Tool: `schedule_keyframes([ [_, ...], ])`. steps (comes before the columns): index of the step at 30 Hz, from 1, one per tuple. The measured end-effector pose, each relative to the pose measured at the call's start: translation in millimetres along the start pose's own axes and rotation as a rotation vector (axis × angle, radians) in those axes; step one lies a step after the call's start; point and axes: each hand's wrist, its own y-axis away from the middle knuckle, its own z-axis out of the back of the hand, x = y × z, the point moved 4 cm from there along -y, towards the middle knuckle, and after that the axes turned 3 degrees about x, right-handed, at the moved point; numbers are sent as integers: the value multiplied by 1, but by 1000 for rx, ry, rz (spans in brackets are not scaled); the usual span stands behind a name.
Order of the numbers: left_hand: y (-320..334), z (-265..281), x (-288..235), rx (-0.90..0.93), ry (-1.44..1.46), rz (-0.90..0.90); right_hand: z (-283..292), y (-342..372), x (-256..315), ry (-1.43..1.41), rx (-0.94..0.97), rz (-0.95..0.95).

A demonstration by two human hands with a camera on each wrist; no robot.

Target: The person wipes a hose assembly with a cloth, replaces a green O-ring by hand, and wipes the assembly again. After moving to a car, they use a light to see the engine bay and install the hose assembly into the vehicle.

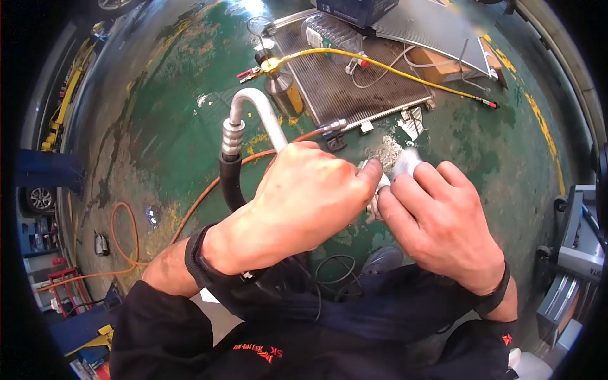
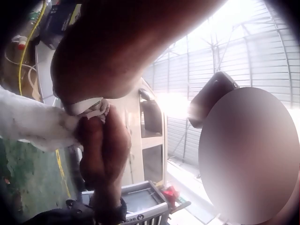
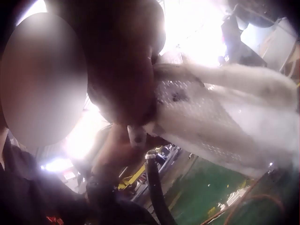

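A soiled white fabric piece with a mesh-like weave [image 3: 201, 126] is bunched between my two hands. My left hand [image 1: 310, 196] grips it, thumb pressed at its near edge. The fingers of my right hand [image 1: 437, 212] curl around it close beside that thumb. In the left wrist view the white fabric [image 2: 35, 119] extends away beyond both hands; in the head view they hide most of it. A black hose [image 1: 231, 180] with a bent silver metal pipe [image 1: 256, 101] rises beside my left hand and passes behind that forearm.
Ahead on the green floor lie a finned radiator-like panel [image 1: 354, 88], a plastic bottle [image 1: 329, 35] and a metal canister [image 1: 283, 95] with a yellow hose [image 1: 380, 63]. Pale debris [image 1: 387, 151] lies beyond my hands. An orange hose [image 1: 196, 202] crosses at left; a grey cart [image 1: 579, 253] stands at right.
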Motion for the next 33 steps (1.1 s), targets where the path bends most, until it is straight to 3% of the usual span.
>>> schedule_keyframes([
  [2, 1, 4, 0, -63, 44, -41, -1, 0, -2, -11, -32, 9],
  [5, 3, 9, -3, -81, -9, -58, -9, 0, -13, -499, -14, -53],
  [6, 3, 7, -4, -94, -18, -78, -7, 1, -14, -509, -27, -40],
  [8, 4, 7, -6, -102, -7, -89, -12, 3, -16, -922, 130, -136],
  [10, 5, 8, -7, -149, -36, -92, -12, 2, -16, -1057, 187, -145],
  [12, 5, 9, -7, -157, -53, -86, -31, 12, -12, -1909, 398, -667],
  [14, 7, 5, -9, -160, -58, -108, -34, 14, -14, -1954, 406, -696],
  [16, 7, 5, -9, -162, -65, -130, -25, 11, -24, -1379, 399, -463],
  [17, 6, 7, -8, -161, -54, -108, -21, 7, -23, -1248, 163, -379],
  [18, 6, 8, -7, -157, -40, -90, -23, 6, -22, -1254, 159, -374],
  [20, 5, 10, -6, -146, -13, -75, -11, 5, -22, -844, -181, -191],
  [22, 3, 14, -6, -161, -11, -68, -12, 5, -21, -771, -209, -138],
  [24, 4, 11, -5, -169, -13, -92, -9, 5, -17, -608, -200, 58],
  [30, 2, 14, -2, -149, -11, -90, -18, 6, -13, -1020, -80, -258],
  [32, 1, 14, 0, -159, -7, -10, -30, 7, -10, -1678, 66, -668],
  [33, 0, 14, 1, -225, 61, -23, -36, 12, -7, -1815, 95, -714],
])
